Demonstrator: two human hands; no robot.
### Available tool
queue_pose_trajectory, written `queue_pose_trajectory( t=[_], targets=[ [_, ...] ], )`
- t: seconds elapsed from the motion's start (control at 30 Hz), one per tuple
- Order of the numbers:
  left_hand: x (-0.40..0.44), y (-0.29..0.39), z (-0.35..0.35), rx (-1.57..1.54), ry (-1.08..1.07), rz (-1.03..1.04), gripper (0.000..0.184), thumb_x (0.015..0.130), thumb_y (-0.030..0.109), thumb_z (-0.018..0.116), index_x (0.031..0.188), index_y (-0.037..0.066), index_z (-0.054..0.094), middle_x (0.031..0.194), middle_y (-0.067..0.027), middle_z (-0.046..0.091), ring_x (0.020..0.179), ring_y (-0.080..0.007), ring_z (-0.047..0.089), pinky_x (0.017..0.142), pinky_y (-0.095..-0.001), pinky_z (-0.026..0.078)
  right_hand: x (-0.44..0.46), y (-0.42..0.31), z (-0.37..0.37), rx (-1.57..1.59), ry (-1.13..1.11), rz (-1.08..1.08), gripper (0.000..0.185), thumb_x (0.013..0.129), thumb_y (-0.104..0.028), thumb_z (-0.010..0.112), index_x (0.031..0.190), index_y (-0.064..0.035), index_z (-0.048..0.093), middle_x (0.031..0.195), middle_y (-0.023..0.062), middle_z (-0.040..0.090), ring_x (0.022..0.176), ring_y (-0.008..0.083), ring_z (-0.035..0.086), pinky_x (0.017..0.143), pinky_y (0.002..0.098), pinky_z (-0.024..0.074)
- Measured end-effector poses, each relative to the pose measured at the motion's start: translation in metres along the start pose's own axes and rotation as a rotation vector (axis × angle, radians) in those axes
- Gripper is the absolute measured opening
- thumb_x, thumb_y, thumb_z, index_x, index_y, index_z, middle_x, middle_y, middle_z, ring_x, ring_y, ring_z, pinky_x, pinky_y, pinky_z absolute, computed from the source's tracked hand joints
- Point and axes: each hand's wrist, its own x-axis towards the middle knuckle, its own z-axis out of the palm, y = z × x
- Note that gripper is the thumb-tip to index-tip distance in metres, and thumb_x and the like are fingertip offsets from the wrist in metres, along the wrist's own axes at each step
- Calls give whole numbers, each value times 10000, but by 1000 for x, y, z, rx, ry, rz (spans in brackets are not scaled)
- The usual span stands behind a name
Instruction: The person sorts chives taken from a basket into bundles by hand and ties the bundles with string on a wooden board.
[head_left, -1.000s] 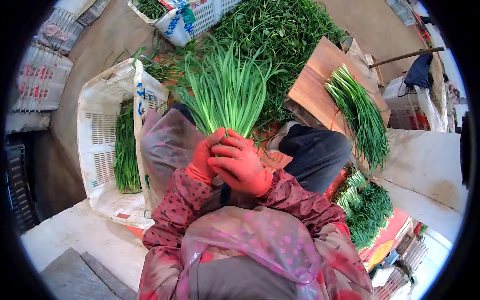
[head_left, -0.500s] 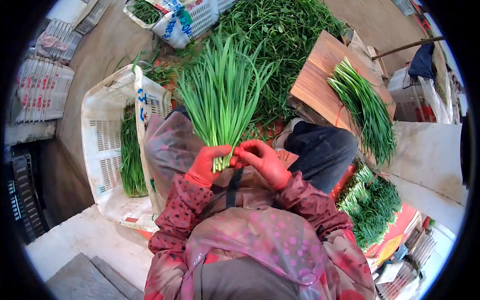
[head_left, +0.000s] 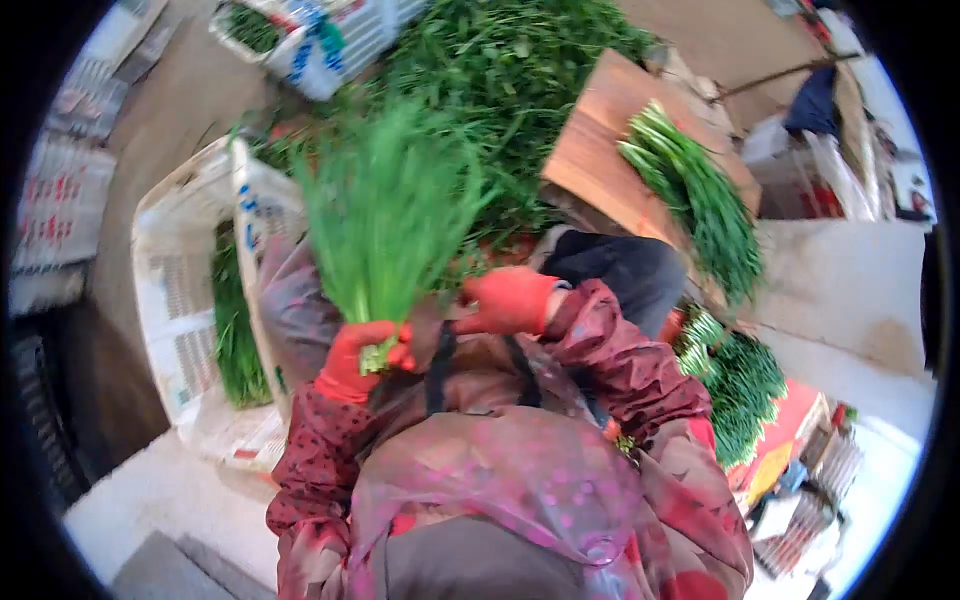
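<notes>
My left hand [head_left: 362, 362], in an orange-red glove, is closed round the stem end of a bunch of garlic chives [head_left: 385, 215]. Their leaves fan away from me and are smeared by motion. My right hand [head_left: 508, 300], gloved alike, is apart from the bunch, to its right, with the fingers curled in. A dark brownish shape shows between the two hands; whether my right hand holds it is unclear. To the right, another bunch of chives [head_left: 695, 195] lies on a wooden board [head_left: 585, 150].
A white crate [head_left: 165, 330] with chives inside stands at my left. A big heap of loose greens [head_left: 530, 80] lies ahead, beside another white crate [head_left: 350, 50]. Several bundled chives [head_left: 745, 390] sit at my right. Stacked crates [head_left: 60, 200] stand far left.
My hands have parted. The left hand has moved left and slightly down with the chives, while the right has let go of the stem end. The whole view has shifted a little.
</notes>
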Motion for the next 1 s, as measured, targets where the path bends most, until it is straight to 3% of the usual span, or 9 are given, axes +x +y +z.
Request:
queue_pose_trajectory(
  t=[0.07,0.13,0.2,0.37,0.5,0.57,0.67,0.8,1.0],
  targets=[
    [15,17,29,-82,-128,45,289,838,161,577,1066,-17,569,842,-126,618,629,-209,600,625,-386,535,-24,-49,-36,124,297,-93,389,798,-433,590,925,-70,649,827,164,657,802,345,650,680,449,515],
    [31,27,55,-166,-243,94,334,843,161,580,1124,-18,555,897,-115,615,668,-198,611,653,-383,533,-35,-101,-73,140,201,-55,351,800,-406,590,932,-86,646,832,160,658,784,338,648,674,449,514],
    [51,33,76,-275,-189,-181,343,843,176,577,1129,-12,558,944,-116,619,706,-203,618,696,-372,525,-34,-146,-77,51,550,-465,314,722,-335,659,850,-55,601,714,141,616,708,333,643,615,457,506],
    [67,27,120,68,-412,-533,303,807,166,620,1060,2,596,936,-105,638,732,-188,629,699,-341,516,-32,-173,-82,-121,508,-589,361,713,-373,641,753,-20,700,703,161,658,650,334,656,592,439,525],
    [67,16,128,831,-894,-313,238,759,133,681,960,10,642,864,-90,659,715,-162,633,647,-314,515,-82,-107,-94,-38,124,-300,413,706,-403,666,902,-41,658,717,142,663,702,322,654,658,428,516],
    [66,16,136,1011,-1010,-289,207,736,116,711,910,15,665,828,-82,669,707,-149,635,621,-301,515,-99,-53,-80,243,-266,-113,661,749,-437,683,1213,-2,505,1009,179,638,926,297,623,831,391,490],
    [52,26,148,1106,-954,-575,226,710,95,727,911,11,668,803,-83,672,673,-148,637,576,-298,518,-125,9,-16,961,-501,-65,788,783,-391,748,1358,7,385,1256,132,559,1143,194,511,1001,349,399],
    [59,30,117,1230,-863,-968,321,733,129,724,996,-28,626,837,-92,668,601,-156,628,536,-292,534,-131,14,71,1127,-342,-227,692,767,-281,784,1313,-19,447,1242,71,553,1135,143,486,990,337,399],
    [65,45,86,932,-588,-577,430,880,369,606,1097,-2,615,956,-81,671,795,-176,665,634,-325,568,-135,13,99,1260,-98,-54,633,778,-131,750,1323,-1,455,1209,62,584,1096,140,517,987,331,402]
  ],
)
